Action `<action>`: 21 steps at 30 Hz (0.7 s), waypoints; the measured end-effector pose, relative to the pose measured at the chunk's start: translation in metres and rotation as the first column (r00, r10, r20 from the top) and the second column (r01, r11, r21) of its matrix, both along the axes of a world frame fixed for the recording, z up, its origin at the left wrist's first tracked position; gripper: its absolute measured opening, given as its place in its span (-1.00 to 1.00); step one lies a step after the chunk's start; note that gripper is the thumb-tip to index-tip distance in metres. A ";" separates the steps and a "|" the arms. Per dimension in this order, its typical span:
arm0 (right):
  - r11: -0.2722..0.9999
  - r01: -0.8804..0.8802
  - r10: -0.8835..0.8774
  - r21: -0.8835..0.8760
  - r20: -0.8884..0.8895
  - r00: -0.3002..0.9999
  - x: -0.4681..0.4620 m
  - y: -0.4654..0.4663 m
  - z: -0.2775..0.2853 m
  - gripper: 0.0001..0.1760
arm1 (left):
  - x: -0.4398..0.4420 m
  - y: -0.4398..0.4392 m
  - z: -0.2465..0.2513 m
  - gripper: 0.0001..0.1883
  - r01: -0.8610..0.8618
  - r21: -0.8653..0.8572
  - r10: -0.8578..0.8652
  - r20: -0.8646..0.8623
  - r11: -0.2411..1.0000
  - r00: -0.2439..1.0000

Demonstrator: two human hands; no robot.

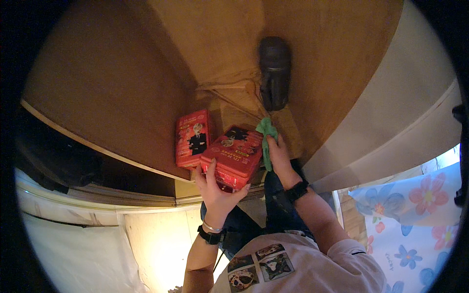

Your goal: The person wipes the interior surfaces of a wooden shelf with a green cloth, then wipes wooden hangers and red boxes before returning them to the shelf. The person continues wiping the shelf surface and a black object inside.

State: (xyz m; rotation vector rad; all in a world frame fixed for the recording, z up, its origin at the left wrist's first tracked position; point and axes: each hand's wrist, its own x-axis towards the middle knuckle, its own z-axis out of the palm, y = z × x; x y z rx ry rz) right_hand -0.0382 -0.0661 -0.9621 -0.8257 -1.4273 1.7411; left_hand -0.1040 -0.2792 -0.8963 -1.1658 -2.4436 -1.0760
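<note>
My left hand [218, 199] grips the near end of a red box [234, 155], thumb on one side and fingers over its edge. The box is tilted and bears printed writing and pictures. My right hand [280, 157] holds a green cloth [268, 137], bunched along the box's right side. A second red box [194, 141], printed with a figure in a dark suit, stands just left of the first, inside a wooden cabinet [227, 36]. The underside of the held box is hidden.
A dark oblong object [274, 73], too blurred to name, is in the cabinet's back right. A thin cord or hanger-like thing [231, 99] lies behind the boxes. A pale panel [395, 110] rises at right. Dark fabric [62, 154] fills the left compartment. Flower-printed sheeting [406, 219] is lower right.
</note>
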 end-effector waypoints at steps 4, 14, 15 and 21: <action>0.909 -0.167 0.113 0.382 0.160 0.981 0.010 -0.011 0.018 -0.56 | -0.011 0.002 -0.001 0.31 0.033 0.055 -0.029 -0.067 0.998 0.997; 0.840 -0.189 0.200 0.509 0.033 0.979 0.036 -0.037 0.061 -0.50 | -0.041 0.024 0.046 0.31 0.324 0.025 -0.325 0.007 0.946 0.946; 0.874 -0.177 0.197 0.453 0.002 0.980 0.037 -0.035 0.056 -0.51 | -0.041 0.027 0.048 0.30 0.318 -0.006 -0.318 -0.021 0.948 0.948; 0.721 -0.045 -0.008 0.691 0.073 0.997 0.050 -0.037 0.053 -0.54 | -0.022 0.036 0.011 0.17 0.125 0.400 -0.296 0.401 0.908 0.867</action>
